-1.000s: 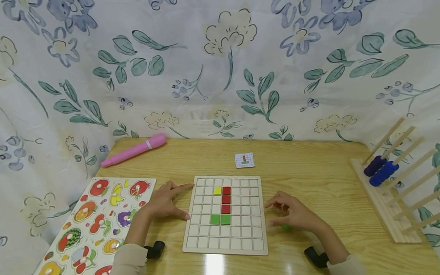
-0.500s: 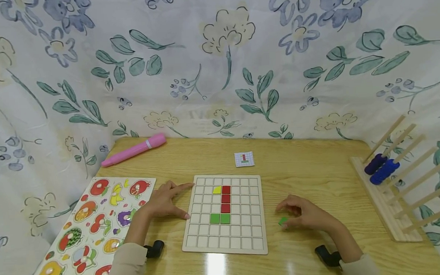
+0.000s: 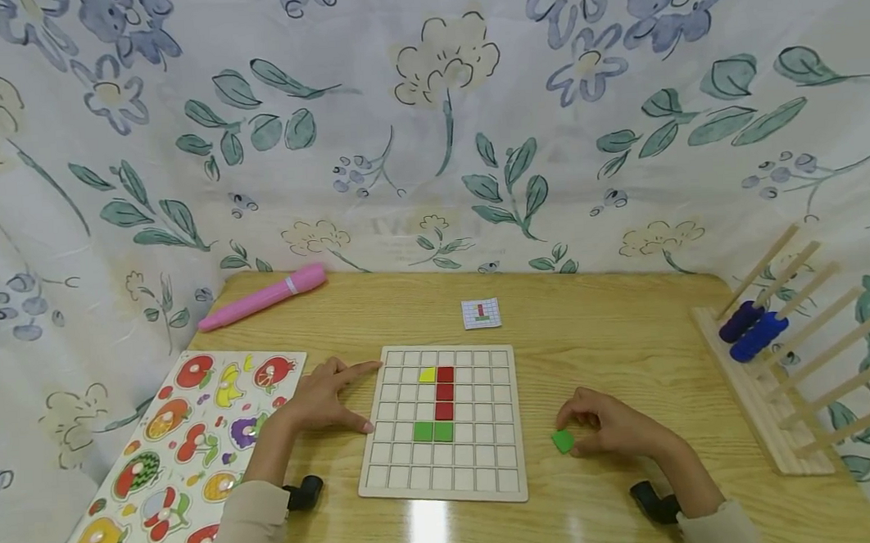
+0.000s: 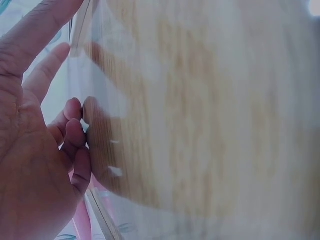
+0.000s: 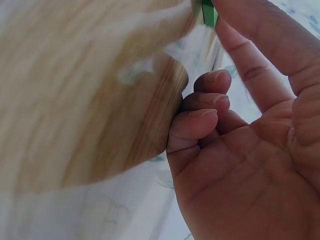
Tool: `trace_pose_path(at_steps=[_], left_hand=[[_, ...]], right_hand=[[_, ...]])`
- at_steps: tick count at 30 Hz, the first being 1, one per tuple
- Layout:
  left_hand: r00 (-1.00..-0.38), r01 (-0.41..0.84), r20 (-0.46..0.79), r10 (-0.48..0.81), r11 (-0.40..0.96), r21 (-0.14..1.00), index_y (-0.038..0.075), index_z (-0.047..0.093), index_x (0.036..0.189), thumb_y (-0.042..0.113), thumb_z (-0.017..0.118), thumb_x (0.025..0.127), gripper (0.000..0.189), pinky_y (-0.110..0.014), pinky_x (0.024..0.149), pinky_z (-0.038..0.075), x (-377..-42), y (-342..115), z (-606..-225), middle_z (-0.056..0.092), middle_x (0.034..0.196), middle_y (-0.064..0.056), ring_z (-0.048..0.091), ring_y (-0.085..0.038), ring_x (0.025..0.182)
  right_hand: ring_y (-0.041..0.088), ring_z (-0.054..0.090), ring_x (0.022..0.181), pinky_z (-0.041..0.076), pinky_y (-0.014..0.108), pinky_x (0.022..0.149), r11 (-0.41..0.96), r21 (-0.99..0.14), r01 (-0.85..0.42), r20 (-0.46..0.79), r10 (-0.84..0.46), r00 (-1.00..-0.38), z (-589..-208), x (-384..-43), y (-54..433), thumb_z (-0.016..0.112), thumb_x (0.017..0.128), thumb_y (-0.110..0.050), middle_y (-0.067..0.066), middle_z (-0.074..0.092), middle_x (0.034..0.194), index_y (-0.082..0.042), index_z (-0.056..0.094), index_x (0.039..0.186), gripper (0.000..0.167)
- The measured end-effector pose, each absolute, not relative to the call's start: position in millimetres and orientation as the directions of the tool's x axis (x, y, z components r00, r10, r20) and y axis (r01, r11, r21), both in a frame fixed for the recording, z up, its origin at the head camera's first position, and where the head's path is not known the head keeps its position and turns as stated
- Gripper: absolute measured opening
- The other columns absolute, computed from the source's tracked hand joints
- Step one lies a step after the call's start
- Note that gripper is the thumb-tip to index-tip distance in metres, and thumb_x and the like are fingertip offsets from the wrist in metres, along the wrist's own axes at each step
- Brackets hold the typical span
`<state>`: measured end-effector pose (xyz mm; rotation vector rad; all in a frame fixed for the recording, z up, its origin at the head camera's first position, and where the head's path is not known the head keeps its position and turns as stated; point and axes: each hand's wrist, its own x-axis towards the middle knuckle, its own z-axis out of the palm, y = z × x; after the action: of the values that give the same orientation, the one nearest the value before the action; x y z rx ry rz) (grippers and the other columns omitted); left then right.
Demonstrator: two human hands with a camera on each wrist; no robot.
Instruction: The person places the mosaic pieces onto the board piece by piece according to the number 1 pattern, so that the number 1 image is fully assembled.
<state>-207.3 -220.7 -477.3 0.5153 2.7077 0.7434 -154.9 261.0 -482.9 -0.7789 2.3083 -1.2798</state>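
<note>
A square wooden grid board lies flat at the middle of the table. On it sit a yellow piece with a curved edge, a column of red square tiles and two green square tiles. My left hand touches the board's left edge with spread thumb and index finger; its other fingers rest bent on the table in the left wrist view. To the right of the board, my right hand pinches a loose green tile at the tips of thumb and index finger, close to the tabletop.
A small printed card with a coloured grid pattern lies behind the board. At left are a fruit puzzle board and a pink marker-shaped object. A wooden peg rack with blue and purple beads stands at right, before a floral curtain.
My right hand has moved right, away from the board's edge, and the green tile, mostly hidden before, now shows at its fingertips. The left hand has stayed in place.
</note>
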Motion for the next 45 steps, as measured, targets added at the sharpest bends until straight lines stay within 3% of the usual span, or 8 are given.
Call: trace_pose_path(at_steps=[9, 22, 32, 45], left_hand=[[-0.897, 0.261, -0.177, 0.406, 0.807, 0.529, 0.033, 0.048, 0.148, 0.056, 0.089, 0.058, 0.101, -0.034, 0.072, 0.027, -207, -222, -478, 0.038, 0.096, -0.005, 0.032, -0.020, 0.083], [-0.897, 0.264, -0.173, 0.408, 0.806, 0.530, 0.033, 0.048, 0.148, 0.056, 0.089, 0.058, 0.101, -0.034, 0.073, 0.027, -205, -223, -479, 0.039, 0.098, -0.005, 0.033, -0.020, 0.084], [-0.898, 0.269, -0.170, 0.405, 0.813, 0.516, 0.034, 0.047, 0.147, 0.058, 0.088, 0.057, 0.102, -0.033, 0.072, 0.028, -206, -223, -479, 0.040, 0.098, -0.004, 0.034, -0.019, 0.084], [-0.902, 0.261, -0.167, 0.398, 0.812, 0.522, 0.034, 0.048, 0.148, 0.057, 0.088, 0.059, 0.100, -0.034, 0.071, 0.027, -205, -222, -476, 0.039, 0.097, -0.005, 0.033, -0.020, 0.084]], right_hand=[[0.010, 0.041, 0.073, 0.038, 0.023, 0.061, 0.426, -0.841, -0.334, 0.002, -0.615, -0.789, -482, -150, 257, 0.083, 0.078, -0.011, 0.006, 0.047, 0.086, -0.005, 0.066, 0.097, 0.026], [0.007, 0.041, 0.073, 0.039, 0.024, 0.061, 0.450, -0.839, -0.305, 0.002, -0.559, -0.829, -487, -149, 245, 0.081, 0.080, -0.013, 0.004, 0.046, 0.085, -0.008, 0.064, 0.097, 0.025], [0.011, 0.043, 0.074, 0.039, 0.022, 0.062, 0.443, -0.821, -0.360, 0.053, -0.568, -0.821, -479, -151, 220, 0.080, 0.083, -0.015, 0.005, 0.049, 0.084, -0.009, 0.065, 0.097, 0.021], [0.009, 0.043, 0.079, 0.039, 0.021, 0.067, 0.451, -0.813, -0.368, 0.028, -0.602, -0.798, -473, -156, 164, 0.082, 0.081, -0.015, 0.003, 0.047, 0.083, -0.010, 0.068, 0.095, 0.021]])
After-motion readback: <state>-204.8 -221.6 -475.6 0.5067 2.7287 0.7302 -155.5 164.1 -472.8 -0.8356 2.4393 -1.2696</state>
